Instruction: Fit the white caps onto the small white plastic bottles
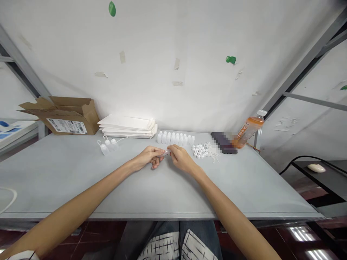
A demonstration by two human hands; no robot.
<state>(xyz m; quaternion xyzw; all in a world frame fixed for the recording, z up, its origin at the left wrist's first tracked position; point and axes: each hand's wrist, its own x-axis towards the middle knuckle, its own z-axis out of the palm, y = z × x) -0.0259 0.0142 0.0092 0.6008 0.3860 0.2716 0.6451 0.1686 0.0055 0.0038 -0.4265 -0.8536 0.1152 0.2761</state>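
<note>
My left hand (pixel 150 157) is closed around a small white plastic dropper bottle (pixel 165 153), which lies sideways over the middle of the table. At the bottle's right end, the fingers of my right hand (pixel 180 157) are pinched together; they hide that end, so a cap there cannot be made out. Just behind my hands stand rows of small white bottles (pixel 173 138) without caps. To their right is a pile of small white caps (pixel 200 151), with thin white straps (pixel 214 156) beside it. Several capped bottles with strap loops (pixel 108 145) lie at the left.
A stack of white envelopes (pixel 127 126) and an open cardboard box (pixel 67 117) line the back left. At the back right, a dark phone (pixel 229 147) lies by a leaning orange drink bottle (pixel 248 130). A computer mouse (pixel 316 168) rests on a black side shelf.
</note>
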